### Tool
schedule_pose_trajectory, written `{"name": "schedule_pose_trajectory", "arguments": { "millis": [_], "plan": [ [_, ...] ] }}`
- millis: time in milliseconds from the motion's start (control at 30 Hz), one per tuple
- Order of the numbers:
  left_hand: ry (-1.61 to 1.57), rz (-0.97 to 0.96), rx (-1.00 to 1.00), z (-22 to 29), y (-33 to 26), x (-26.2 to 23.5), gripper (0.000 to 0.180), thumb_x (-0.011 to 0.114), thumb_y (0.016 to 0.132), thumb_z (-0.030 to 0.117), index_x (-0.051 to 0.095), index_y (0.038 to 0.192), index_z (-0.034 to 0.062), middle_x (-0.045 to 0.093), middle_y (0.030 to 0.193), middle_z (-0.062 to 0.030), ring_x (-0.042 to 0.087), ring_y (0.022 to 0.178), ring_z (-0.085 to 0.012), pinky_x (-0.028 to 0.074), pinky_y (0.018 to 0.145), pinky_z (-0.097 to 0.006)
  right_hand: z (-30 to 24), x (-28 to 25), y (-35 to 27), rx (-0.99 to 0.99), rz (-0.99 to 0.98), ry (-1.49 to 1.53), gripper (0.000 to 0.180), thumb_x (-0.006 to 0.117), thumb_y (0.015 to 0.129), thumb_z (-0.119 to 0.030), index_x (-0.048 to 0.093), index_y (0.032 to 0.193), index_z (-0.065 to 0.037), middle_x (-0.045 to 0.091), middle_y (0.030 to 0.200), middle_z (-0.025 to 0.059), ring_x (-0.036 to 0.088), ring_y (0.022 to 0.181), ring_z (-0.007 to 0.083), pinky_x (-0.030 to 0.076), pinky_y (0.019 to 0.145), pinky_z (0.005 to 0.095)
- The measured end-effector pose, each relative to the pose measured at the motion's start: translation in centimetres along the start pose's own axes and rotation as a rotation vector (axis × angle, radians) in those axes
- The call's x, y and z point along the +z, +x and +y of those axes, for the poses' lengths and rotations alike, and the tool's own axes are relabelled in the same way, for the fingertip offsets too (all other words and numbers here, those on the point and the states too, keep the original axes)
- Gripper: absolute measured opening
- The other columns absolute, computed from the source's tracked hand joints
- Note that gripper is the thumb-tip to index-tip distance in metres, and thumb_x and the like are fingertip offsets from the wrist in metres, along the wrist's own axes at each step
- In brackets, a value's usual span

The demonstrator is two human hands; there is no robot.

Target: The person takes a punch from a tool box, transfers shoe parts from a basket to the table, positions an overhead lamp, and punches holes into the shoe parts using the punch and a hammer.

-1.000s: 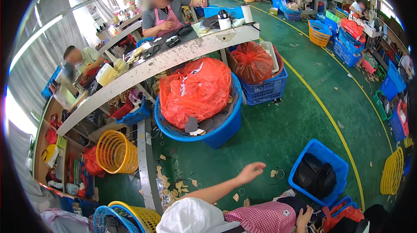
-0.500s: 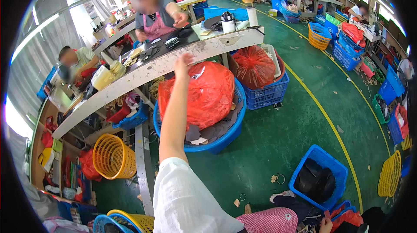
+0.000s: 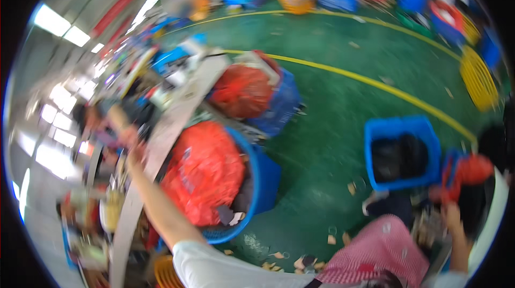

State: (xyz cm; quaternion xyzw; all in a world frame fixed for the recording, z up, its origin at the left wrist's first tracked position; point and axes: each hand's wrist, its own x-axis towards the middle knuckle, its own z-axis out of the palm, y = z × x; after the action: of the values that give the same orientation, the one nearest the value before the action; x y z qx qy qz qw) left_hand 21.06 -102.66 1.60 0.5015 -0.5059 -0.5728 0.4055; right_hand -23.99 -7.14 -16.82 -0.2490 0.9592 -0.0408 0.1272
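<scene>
Left hand (image 3: 135, 154) outstretched at blurred workbench (image 3: 177, 116), arm pointing up-left

Your view is motion-blurred, so fine texture cannot be judged. The red bag (image 3: 204, 172) beside your outstretched left hand (image 3: 135, 154) looks like thin, glossy, crinkled plastic film. The blue tub (image 3: 257, 181) holding it appears smooth moulded plastic. The long workbench (image 3: 161, 143) edge reads as pale and matt. The green floor (image 3: 332, 100) shows a smooth painted sheen. Your checked pink apron (image 3: 381, 248) is matt cloth, as is your white sleeve (image 3: 214, 266)
</scene>
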Motion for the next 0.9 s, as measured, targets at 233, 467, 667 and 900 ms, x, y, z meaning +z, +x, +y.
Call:
{"name": "schedule_pose_trajectory", "arguments": {
  "millis": [233,467,667,900],
  "plan": [
    [-0.317,-0.250,0.155,-3.5,-2.3,5.4,0.025,0.052,0.087,0.012,0.053,0.109,-0.0011,0.058,0.103,-0.0114,0.054,0.093,-0.0161,0.043,0.088,-0.030,-9.0,-4.1,0.0,0.036,-0.010,0.158,0.016,0.054,0.076,-0.019,0.063,0.083,-0.007,0.061,0.083,0.0127,0.059,0.081,0.0301,0.046,0.070,0.0388],
    [-0.245,-1.063,-0.032,-18.5,-31.2,32.2,0.020,0.053,0.088,0.022,0.045,0.098,0.0061,0.053,0.068,-0.0106,0.052,0.066,-0.0202,0.045,0.069,-0.035,-16.7,-6.1,-4.9,-0.078,-0.058,0.407,0.025,0.052,0.081,-0.022,0.061,0.101,-0.010,0.059,0.098,0.0079,0.059,0.089,0.0266,0.047,0.076,0.0388],
    [-0.342,-1.732,-0.622,-22.0,-52.6,44.0,0.016,0.045,0.076,-0.004,0.037,0.078,0.0096,0.047,0.078,-0.0105,0.041,0.062,-0.0161,0.041,0.071,-0.034,-13.9,-11.9,-15.6,0.104,0.632,0.271,0.018,0.058,0.080,-0.014,0.059,0.097,-0.007,0.057,0.097,0.0083,0.056,0.088,0.0261,0.046,0.076,0.0351],
    [-0.254,-2.346,-0.347,-17.8,-69.8,47.4,0.022,0.042,0.089,0.008,0.040,0.067,0.0055,0.034,0.060,-0.0006,0.034,0.057,-0.0111,0.036,0.061,-0.027,-4.2,-10.0,-40.4,1.020,0.987,0.041,0.031,0.062,0.074,-0.006,0.058,0.105,-0.009,0.046,0.121,0.0122,0.052,0.102,0.0274,0.043,0.088,0.0362]
  ]
}}
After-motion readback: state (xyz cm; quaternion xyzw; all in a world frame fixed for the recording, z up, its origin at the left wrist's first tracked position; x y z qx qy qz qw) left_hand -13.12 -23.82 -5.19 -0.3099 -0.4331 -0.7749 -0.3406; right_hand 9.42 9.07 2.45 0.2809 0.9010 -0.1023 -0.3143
